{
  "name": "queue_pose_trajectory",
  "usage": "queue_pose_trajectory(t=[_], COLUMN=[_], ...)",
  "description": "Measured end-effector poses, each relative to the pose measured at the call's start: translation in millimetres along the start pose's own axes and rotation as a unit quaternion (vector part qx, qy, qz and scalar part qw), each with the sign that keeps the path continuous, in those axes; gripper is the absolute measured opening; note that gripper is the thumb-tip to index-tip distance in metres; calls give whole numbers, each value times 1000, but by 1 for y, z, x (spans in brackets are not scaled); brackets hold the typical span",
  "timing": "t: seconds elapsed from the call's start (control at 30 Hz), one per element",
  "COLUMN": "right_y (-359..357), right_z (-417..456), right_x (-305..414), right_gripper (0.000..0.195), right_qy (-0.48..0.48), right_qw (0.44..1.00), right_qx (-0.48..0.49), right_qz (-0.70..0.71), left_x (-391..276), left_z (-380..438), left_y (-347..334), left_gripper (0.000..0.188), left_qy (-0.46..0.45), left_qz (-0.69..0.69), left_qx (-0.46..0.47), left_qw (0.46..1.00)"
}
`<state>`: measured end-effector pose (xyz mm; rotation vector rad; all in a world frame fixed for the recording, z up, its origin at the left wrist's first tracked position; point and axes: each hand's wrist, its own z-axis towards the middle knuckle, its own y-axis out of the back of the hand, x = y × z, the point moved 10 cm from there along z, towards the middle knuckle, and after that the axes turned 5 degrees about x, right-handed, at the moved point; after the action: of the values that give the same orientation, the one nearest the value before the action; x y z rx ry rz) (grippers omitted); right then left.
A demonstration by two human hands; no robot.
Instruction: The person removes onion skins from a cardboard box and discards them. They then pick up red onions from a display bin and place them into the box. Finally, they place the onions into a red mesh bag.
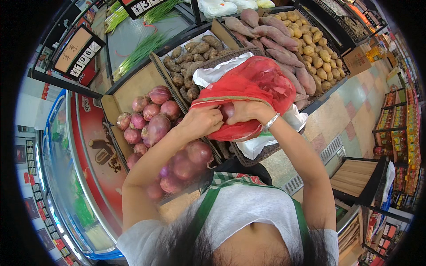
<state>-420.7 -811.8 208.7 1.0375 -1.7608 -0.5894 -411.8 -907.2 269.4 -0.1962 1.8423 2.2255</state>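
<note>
A red mesh bag (246,86) lies in front of me over a brown wicker basket (256,161) with a white lining (254,146). My left hand (203,121) has its fingers curled at the near side of the bag's mouth and seems to hold the mesh. Inside that mouth, my right hand (248,112) grips a red onion (227,111), only part of which shows. Loose onion skins (273,74) show through the far end of the bag. Left of the bag, several red onions (159,128) fill a cardboard-sided bin (124,81).
Taro roots (196,53), sweet potatoes (276,43) and potatoes (319,53) fill the bins beyond. Green onions (139,55) lie on a metal counter. A glass-topped freezer (76,186) stands at left. At right are a wooden-topped stand (354,174) and stocked shelves (399,133).
</note>
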Motion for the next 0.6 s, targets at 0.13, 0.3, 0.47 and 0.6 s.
queue_pose_trajectory(t=[0.13, 0.3, 0.47, 0.6], right_y=[9, 8, -3, 6], right_z=[-20, -59, -42, -52], right_x=[14, 21, 6, 11], right_gripper=[78, 82, 83, 81], right_qy=[59, 128, 106, 80], right_qw=[993, 966, 956, 943], right_qx=[-79, -203, -199, -232], right_qz=[68, 100, 189, 224], left_x=[15, 5, 36, 28], left_z=[4, 12, 20, 26], left_y=[-5, 16, -21, -7], left_gripper=[22, 48, 65, 53], left_qy=[106, 85, 170, 121], left_qz=[-17, -9, -90, -57], left_qx=[69, -57, 102, 64], left_qw=[992, 995, 976, 989])
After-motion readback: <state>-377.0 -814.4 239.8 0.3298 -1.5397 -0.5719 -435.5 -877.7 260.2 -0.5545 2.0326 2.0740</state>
